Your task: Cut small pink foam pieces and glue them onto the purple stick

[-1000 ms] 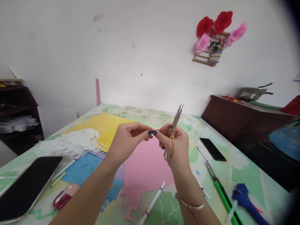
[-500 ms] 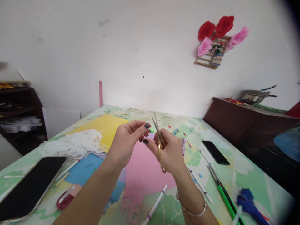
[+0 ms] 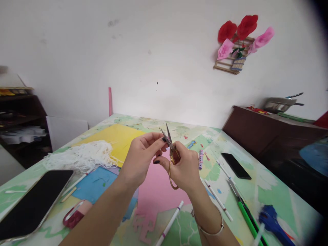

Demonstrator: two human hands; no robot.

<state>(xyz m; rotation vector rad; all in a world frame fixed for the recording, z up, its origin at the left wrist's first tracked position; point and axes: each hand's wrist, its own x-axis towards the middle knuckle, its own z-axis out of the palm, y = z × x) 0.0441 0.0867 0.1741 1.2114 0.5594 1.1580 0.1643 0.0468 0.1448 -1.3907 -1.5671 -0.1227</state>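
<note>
Scissors [image 3: 171,145], right grip [image 3: 186,165] — papers [image 3: 24,135], shelf [image 3: 41,106]

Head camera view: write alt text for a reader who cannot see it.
Gold-handled metal scissors, blades parted, sit in the grip of a person's right hand, close to the left hand. Below, a flat pink paper-like sheet lies on a green-and-white patterned table. A tangled heap of white string lies at left, near a large black-screened phone.
</note>
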